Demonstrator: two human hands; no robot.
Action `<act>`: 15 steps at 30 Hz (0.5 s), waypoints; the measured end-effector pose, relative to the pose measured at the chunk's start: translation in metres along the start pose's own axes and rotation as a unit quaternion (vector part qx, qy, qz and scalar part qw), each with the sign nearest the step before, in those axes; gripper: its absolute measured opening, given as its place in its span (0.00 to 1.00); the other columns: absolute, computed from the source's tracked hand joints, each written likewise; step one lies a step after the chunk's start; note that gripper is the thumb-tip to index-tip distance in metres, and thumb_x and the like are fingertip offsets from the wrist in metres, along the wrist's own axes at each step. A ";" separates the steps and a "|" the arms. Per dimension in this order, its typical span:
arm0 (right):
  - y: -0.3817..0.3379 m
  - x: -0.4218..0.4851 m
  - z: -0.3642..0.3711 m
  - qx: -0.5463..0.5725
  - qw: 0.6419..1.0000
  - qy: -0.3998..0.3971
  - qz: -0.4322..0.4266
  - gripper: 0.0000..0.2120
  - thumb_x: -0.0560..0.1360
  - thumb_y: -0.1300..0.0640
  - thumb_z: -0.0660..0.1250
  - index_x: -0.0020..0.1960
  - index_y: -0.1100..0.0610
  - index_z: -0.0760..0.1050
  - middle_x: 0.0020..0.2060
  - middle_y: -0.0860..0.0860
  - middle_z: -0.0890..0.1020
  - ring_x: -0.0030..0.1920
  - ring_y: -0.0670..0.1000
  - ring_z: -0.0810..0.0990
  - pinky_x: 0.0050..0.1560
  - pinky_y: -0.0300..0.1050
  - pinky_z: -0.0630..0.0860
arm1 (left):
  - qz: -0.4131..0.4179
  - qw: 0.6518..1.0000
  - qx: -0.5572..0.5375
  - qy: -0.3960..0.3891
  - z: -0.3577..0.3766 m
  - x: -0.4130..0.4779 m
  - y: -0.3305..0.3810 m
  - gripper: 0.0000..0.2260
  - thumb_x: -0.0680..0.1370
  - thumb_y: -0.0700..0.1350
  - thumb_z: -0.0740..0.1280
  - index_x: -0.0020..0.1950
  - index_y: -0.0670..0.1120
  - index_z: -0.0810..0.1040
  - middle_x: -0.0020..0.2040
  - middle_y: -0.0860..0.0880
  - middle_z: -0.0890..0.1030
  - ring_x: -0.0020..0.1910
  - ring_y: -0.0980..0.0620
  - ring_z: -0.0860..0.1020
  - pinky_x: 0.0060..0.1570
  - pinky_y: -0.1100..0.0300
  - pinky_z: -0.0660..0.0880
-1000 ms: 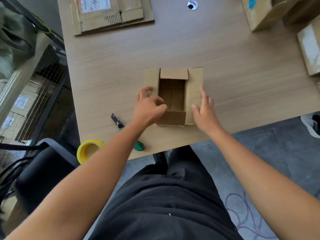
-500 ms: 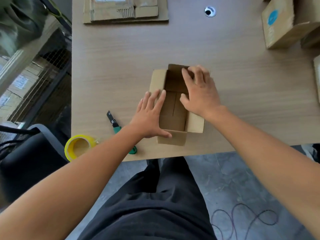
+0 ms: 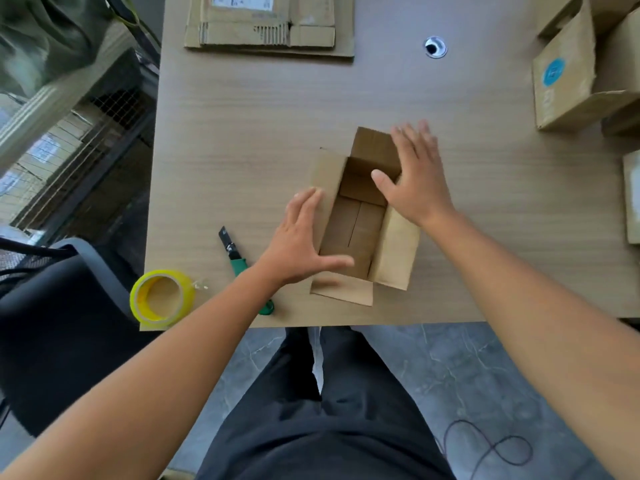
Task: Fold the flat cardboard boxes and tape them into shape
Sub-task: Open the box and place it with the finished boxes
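So the table (image 3: 242,133) is a pale wood-grain top with a round metal cable hole (image 3: 435,47) near the far side. Grey stone-look floor (image 3: 433,375) under it, with a dark cord (image 3: 491,448) looped by my feet. A dark chair (image 3: 52,323) sits off my left, and behind it a wire rack (image 3: 86,161) full of cartons.

The box (image 3: 353,233) I'm on sits near the front edge of the table, about in the middle, turned a bit and open on top. You can see the seam in its floor. My left hand (image 3: 298,244) lies flat on the left flap, fingers straight, thumb stretched across the near corner. My right hand (image 3: 415,178) is spread wide over the far flap and the right side, fingers straight, not gripping anything.

The yellow tape roll (image 3: 161,297) is at the front left corner. The green-handled knife (image 3: 237,258) lies between it and the box, handle partly under my forearm.

The flat cardboard stack (image 3: 270,26) at the far edge is cut off by the frame, same for the made-up boxes (image 3: 561,84) on the right. My right hand covers most of the far flap, so I can't tell how far down it's folded.

The white label on the flat stack is too blurry to read. One box has a round blue sticker (image 3: 554,71) with a white mark I can't make out either.
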State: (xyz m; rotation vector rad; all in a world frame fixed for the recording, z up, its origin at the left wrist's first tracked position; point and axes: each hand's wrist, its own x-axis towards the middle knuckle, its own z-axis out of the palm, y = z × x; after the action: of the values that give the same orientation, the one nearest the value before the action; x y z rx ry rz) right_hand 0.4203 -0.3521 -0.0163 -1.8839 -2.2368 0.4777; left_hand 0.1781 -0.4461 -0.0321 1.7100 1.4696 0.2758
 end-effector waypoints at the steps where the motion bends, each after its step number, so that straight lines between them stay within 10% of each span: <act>1: -0.009 -0.015 -0.006 0.012 1.000 0.023 -0.002 0.34 0.79 0.43 0.63 0.79 0.58 0.62 0.80 0.58 0.61 0.81 0.60 0.49 0.80 0.56 0.44 | -0.036 0.996 -0.062 0.052 -0.004 -0.003 0.004 0.53 0.68 0.67 0.75 0.82 0.55 0.46 0.80 0.57 0.48 0.80 0.51 0.53 0.74 0.52 0.57; 7: -0.044 -0.113 -0.019 0.026 0.999 -0.015 0.027 0.31 0.80 0.48 0.65 0.79 0.57 0.64 0.80 0.56 0.61 0.81 0.57 0.51 0.81 0.54 0.44 | -0.178 0.949 -0.260 0.008 -0.009 -0.020 0.018 0.18 0.82 0.51 0.66 0.70 0.47 0.75 0.56 0.53 0.83 0.53 0.52 0.83 0.57 0.48 0.81; 15: -0.003 -0.167 -0.054 0.053 0.983 0.015 0.177 0.30 0.82 0.46 0.60 0.81 0.53 0.58 0.82 0.52 0.57 0.82 0.52 0.47 0.81 0.55 0.46 | -0.149 0.931 -0.333 0.031 0.020 0.002 0.084 0.07 0.82 0.43 0.63 0.53 0.54 0.78 0.51 0.47 0.84 0.45 0.48 0.84 0.41 0.51 0.84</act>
State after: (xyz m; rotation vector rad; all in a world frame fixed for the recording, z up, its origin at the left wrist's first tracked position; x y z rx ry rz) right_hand 0.4660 -0.5089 0.0472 -2.2198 -1.8198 0.6023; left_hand 0.2508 -0.4499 0.0137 0.9295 1.4369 0.5894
